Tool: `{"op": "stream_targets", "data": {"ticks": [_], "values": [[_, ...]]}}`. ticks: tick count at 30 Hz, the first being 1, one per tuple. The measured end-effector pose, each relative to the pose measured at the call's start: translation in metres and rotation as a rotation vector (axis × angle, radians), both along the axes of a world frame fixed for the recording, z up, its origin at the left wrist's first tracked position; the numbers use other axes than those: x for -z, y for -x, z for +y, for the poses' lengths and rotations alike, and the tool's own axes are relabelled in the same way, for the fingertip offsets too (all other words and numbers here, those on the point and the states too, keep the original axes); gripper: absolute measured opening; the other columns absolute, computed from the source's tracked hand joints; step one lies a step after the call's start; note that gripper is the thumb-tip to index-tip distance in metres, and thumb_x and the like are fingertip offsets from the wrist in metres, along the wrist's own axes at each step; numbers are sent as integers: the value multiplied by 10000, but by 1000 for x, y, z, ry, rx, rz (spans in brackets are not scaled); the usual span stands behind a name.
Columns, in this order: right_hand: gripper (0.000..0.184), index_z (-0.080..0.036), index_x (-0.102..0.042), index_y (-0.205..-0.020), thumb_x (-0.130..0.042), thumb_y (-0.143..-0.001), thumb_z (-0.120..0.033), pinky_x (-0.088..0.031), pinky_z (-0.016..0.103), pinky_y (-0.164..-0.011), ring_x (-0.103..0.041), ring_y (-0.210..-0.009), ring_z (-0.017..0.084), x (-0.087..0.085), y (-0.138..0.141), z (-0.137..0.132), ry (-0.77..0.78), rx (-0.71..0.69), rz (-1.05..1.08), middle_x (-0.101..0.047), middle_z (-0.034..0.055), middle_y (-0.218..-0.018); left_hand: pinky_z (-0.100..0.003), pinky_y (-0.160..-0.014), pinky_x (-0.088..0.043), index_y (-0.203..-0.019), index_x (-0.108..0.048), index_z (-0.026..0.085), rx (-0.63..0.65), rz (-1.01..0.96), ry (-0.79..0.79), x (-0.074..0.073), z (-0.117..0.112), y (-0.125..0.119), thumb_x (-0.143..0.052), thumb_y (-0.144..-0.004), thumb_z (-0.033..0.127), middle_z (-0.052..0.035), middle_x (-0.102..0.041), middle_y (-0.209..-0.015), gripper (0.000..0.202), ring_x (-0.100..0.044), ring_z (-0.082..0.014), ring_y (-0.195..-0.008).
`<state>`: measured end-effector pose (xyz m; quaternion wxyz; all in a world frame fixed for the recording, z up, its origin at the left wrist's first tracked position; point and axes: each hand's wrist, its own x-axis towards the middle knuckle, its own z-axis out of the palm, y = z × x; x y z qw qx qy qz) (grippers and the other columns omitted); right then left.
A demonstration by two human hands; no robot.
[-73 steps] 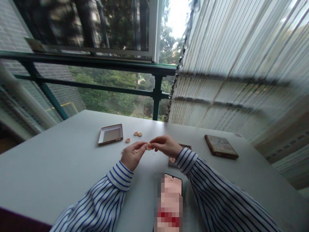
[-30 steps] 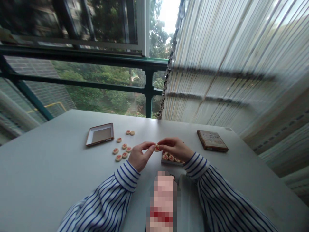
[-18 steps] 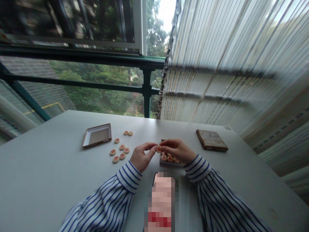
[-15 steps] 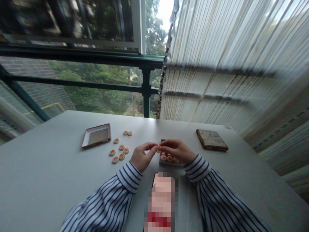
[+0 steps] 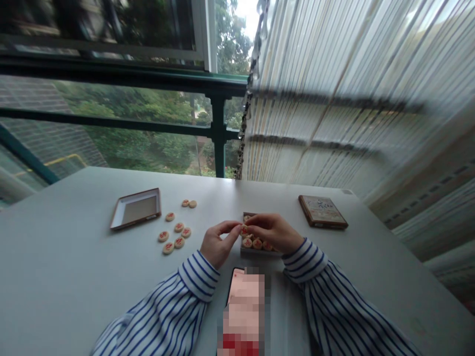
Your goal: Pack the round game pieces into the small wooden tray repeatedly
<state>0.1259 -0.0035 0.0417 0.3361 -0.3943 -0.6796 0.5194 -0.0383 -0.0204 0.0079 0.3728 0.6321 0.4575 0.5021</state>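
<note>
Between the fingertips of both hands is a round wooden Chinese chess piece (image 5: 244,231) with a red character. My left hand (image 5: 219,242) pinches its left side, and my right hand (image 5: 276,232) pinches its right side. Just beneath and behind them lies an open box (image 5: 256,253) holding several more pieces, partly hidden by my right hand. To the left of my left hand, several loose chess pieces (image 5: 179,242) with red characters lie spread on the white table (image 5: 85,262). Two pieces (image 5: 189,203) rest together farther back, one with no red mark visible.
An open, shallow box lid (image 5: 136,209) lies at the left. A closed flat box (image 5: 322,211) with a printed cover sits at the right. A phone (image 5: 243,306), its screen blurred out, lies in front of me. A string curtain (image 5: 297,99) hangs beyond the table.
The view has shifted slightly, so the lid and loose pieces appear farther left. Both hands keep the same piece pinched over the box's edge; a little more of the box shows.
</note>
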Motion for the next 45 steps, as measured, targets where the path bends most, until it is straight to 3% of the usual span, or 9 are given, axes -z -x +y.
{"op": "stream_targets", "data": {"ticks": [21,29,39,45], "values": [[277,-136,-631,-834,-564,-728,-383,-470,266,-646,-598,-710,148,3,1,-4,-120,-10,-179,-658,57,-779,-248,-687,-486,-778,-662,135,3,-210,151,18,-1,-1,-633,-668,320,-52,-686,-735,217,-623,-156,-698],[249,-134,-638,-823,-573,-724,-352,-463,248,-608,-587,-677,137,1,2,-5,-121,19,-202,-657,59,-768,-254,-673,-495,-738,-662,137,11,-334,233,13,-4,-3,-674,-616,297,-40,-688,-704,202,-629,-155,-675],[207,-149,-658,-846,-552,-742,-292,-447,233,-619,-581,-693,128,1,1,-4,-234,12,-262,-662,48,-785,-257,-663,-490,-720,-667,130,4,-383,285,12,-4,-2,-697,-581,285,-45,-685,-681,210,-624,-152,-655],[237,-140,-647,-833,-548,-741,-335,-457,243,-605,-587,-677,132,0,2,-5,-179,11,-241,-662,57,-772,-264,-677,-497,-719,-663,130,17,-387,274,11,-5,-3,-694,-587,277,-44,-688,-688,200,-631,-156,-663]]}}
